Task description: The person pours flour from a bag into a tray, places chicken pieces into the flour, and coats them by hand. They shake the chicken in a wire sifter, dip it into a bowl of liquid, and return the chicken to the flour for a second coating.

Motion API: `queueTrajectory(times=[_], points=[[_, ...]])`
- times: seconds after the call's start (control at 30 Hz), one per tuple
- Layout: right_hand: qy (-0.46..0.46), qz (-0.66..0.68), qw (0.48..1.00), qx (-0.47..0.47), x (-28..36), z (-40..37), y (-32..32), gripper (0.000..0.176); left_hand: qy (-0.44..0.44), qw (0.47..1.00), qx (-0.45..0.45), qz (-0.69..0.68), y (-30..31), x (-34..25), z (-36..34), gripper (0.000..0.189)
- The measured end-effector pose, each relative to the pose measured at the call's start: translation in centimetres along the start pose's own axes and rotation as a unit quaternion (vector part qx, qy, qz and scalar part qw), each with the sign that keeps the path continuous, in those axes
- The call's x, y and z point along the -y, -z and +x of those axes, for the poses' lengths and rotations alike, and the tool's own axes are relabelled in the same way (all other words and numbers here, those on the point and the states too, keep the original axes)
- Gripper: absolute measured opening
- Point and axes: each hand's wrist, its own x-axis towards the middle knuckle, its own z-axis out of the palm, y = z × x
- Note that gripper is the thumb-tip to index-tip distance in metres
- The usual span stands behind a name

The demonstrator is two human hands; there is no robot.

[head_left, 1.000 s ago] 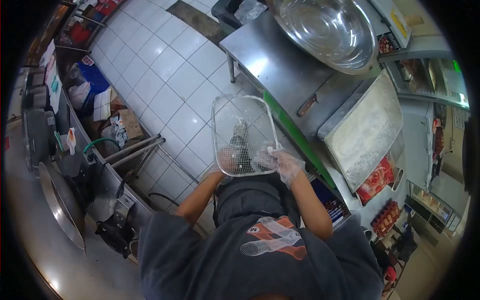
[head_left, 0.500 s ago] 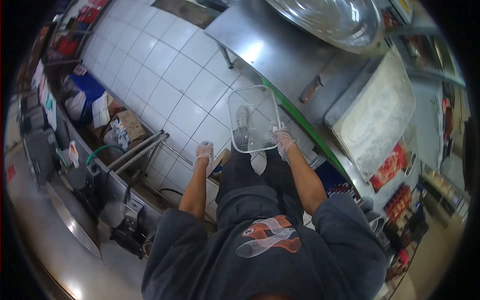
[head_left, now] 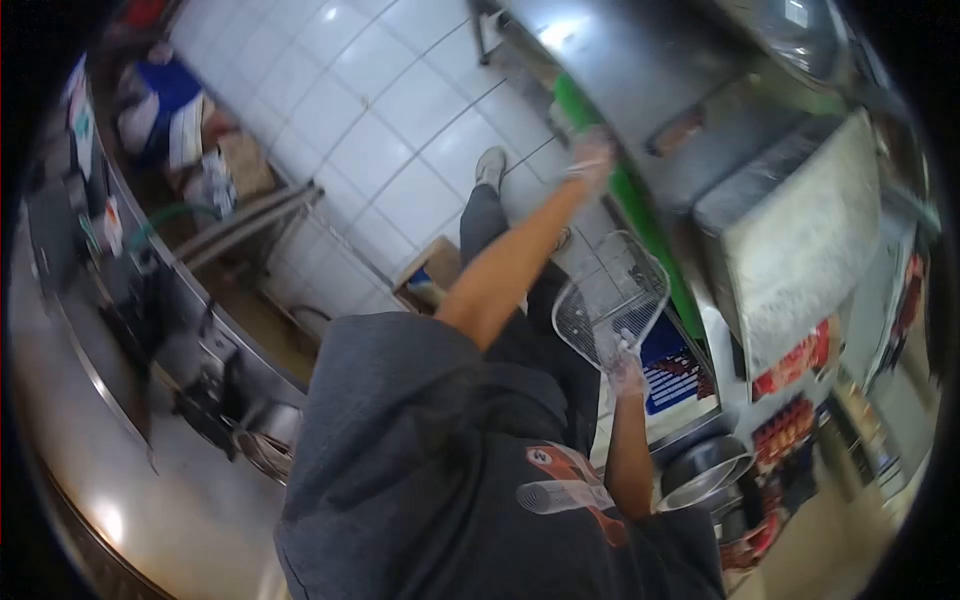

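Note:
My right hand (head_left: 627, 372), in a clear plastic glove, is closed on the near rim of a rectangular mesh basket (head_left: 575, 318). The basket hangs tilted over the floor by my right leg, and the floor tiles show through its mesh. My left arm stretches forward across my body. At its end, my gloved left hand (head_left: 592, 158) is beside the green edge strip (head_left: 630, 200) of the steel table (head_left: 640, 70); its fingers are smeared by motion. A cleaver-like tool with a brown handle (head_left: 677, 132) lies on that table.
A tray of white powder (head_left: 800, 250) stands on the right, with a large metal bowl (head_left: 790, 35) beyond it. Under the table is a blue crate (head_left: 672, 380), near a metal pot (head_left: 705, 472). Left are a steel counter (head_left: 200, 480) and a cardboard box (head_left: 425, 268).
My left hand has swung from the left side over to the table edge. The basket has moved right and nearer in my right hand, and my body has turned right.

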Motion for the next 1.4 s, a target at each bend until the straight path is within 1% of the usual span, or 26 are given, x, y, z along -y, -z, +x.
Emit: queueTrajectory(times=[0.03,0.07,0.1,0.13,0.17,0.2,0.3,0.33,0.43,0.5,0.57,0.63,0.67,0.73,0.77,0.8,0.87,0.93,1.03,1.1,1.13,1.2,1.23,1.3,1.37,1.4], points=[[0.013,-0.042,0.999,-0.017,0.3,-1.0,1.1,0.053,-0.033,0.981,0.033,0.19,-1.1,-1.3,0.4,0.031],[0.029,-0.086,0.995,-0.028,1.2,-1.1,1.7,0.05,-0.076,0.934,0.055,0.345,-2.1,-2.5,0.8,0.029],[0.028,-0.089,0.996,-0.006,1.9,-1.3,2.6,0.047,-0.078,0.97,-0.07,0.219,-3.6,-2.5,0.6,0.027],[0.03,-0.088,0.996,0.013,2.3,-1.9,3.3,0.045,-0.082,0.974,-0.192,0.088,-5.3,-2.2,0.5,0.025],[0.013,-0.122,0.99,-0.063,3.1,-2.2,2.8,0.042,-0.085,0.946,-0.309,-0.044,-6.5,-2.1,0.5,0.024],[-0.003,-0.155,0.978,-0.141,3.7,-2.7,1.6,0.039,-0.084,0.889,-0.417,-0.172,-7.0,-1.8,0.4,0.024],[-0.019,-0.199,0.956,-0.215,4.8,-2.7,-0.5,0.038,-0.025,0.883,-0.357,-0.305,-3.3,-1.4,-1.3,0.024],[-0.012,-0.185,0.959,-0.216,5.1,-2.2,0.0,0.039,-0.027,0.855,-0.402,-0.328,-2.8,-1.2,-1.1,0.024],[0.009,-0.157,0.964,-0.215,5.7,-0.5,0.7,0.041,-0.062,0.901,-0.348,-0.251,-1.0,-0.1,0.2,0.027],[0.017,-0.163,0.964,-0.21,5.5,0.4,0.5,0.041,-0.142,0.894,-0.406,-0.128,-2.4,-0.4,1.1,0.03],[0.024,-0.157,0.966,-0.204,5.1,0.8,0.1,0.04,-0.161,0.897,-0.401,-0.093,-3.8,-0.9,2.9,0.035],[0.033,-0.141,0.969,-0.2,4.3,0.6,-0.3,0.037,-0.118,0.922,-0.336,-0.15,-4.6,-0.8,4.4,0.041],[0.025,-0.123,0.973,-0.195,4.0,0.3,-0.8,0.035,-0.115,0.907,-0.36,-0.184,-5.1,-1.0,4.6,0.043],[0.009,-0.142,0.97,-0.198,3.6,0.1,-0.4,0.033,-0.11,0.872,-0.405,-0.25,-6.0,-1.5,4.6,0.047],[0.0,-0.151,0.968,-0.199,3.4,0.1,-0.5,0.033,-0.078,0.843,-0.328,-0.419,-6.1,-1.9,4.7,0.051],[-0.014,-0.13,0.969,-0.21,3.2,0.1,-0.5,0.032,-0.044,0.784,-0.238,-0.572,-6.3,-2.4,4.9,0.054],[-0.005,-0.111,0.978,-0.174,2.9,-0.1,-0.6,0.033,0.003,0.678,-0.141,-0.721,-4.6,-4.0,3.8,0.06],[-0.004,-0.105,0.981,-0.161,2.8,0.2,-0.6,0.034,0.029,0.64,-0.138,-0.755,-3.0,-5.7,2.0,0.063],[-0.017,-0.121,0.979,-0.164,3.3,0.2,-0.7,0.038,0.091,0.628,-0.222,-0.74,-5.7,-5.8,1.6,0.055],[-0.013,-0.131,0.979,-0.153,3.7,-0.2,-0.7,0.044,0.1,0.791,-0.208,-0.566,-8.1,-3.5,1.1,0.052],[-0.011,-0.123,0.979,-0.161,3.7,-0.3,-1.0,0.044,0.102,0.858,-0.196,-0.464,-8.2,-3.0,0.6,0.051],[-0.005,-0.104,0.979,-0.177,3.8,-0.7,-1.8,0.043,0.08,0.847,-0.219,-0.477,-9.0,-2.9,-0.7,0.046],[-0.001,-0.095,0.981,-0.169,3.8,-0.6,-1.4,0.039,0.069,0.842,-0.229,-0.484,-9.3,-3.0,-1.3,0.044],[0.007,-0.076,0.985,-0.153,3.9,-0.6,-0.6,0.031,0.048,0.752,-0.259,-0.605,-10.6,-3.4,-1.2,0.043],[0.016,-0.051,0.98,-0.189,3.8,-0.4,-1.0,0.031,0.034,0.711,-0.307,-0.631,-12.5,-3.1,-0.2,0.043],[0.021,-0.043,0.98,-0.194,3.6,-0.3,-1.1,0.032,0.03,0.723,-0.339,-0.601,-13.2,-2.7,0.4,0.042]])
